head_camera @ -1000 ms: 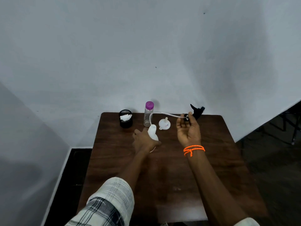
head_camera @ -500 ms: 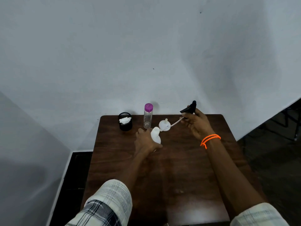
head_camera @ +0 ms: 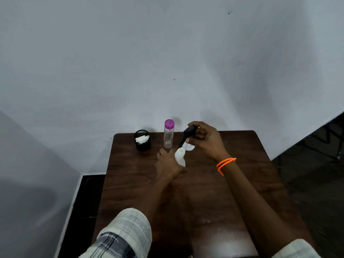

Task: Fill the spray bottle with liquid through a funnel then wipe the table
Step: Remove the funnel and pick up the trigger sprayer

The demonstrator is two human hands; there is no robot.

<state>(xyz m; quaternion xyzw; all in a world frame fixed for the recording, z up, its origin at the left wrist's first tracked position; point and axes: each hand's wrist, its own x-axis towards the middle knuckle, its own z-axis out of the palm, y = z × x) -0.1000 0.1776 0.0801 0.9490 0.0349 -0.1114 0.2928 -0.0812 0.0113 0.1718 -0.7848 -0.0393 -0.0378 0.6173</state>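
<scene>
The left hand (head_camera: 168, 162) covers most of the white spray bottle (head_camera: 179, 156). The right hand (head_camera: 205, 139) hides part of the black sprayer head (head_camera: 189, 131) and, at its 7 o'clock, most of the white funnel (head_camera: 189, 146), whose printed mark is too small to read. Both sleeves are cut off at the bottom edge.

Bare indoor room: plain white wall (head_camera: 167, 62), small wooden table (head_camera: 242, 183) (dark floor (head_camera: 316, 183) beside).
</scene>
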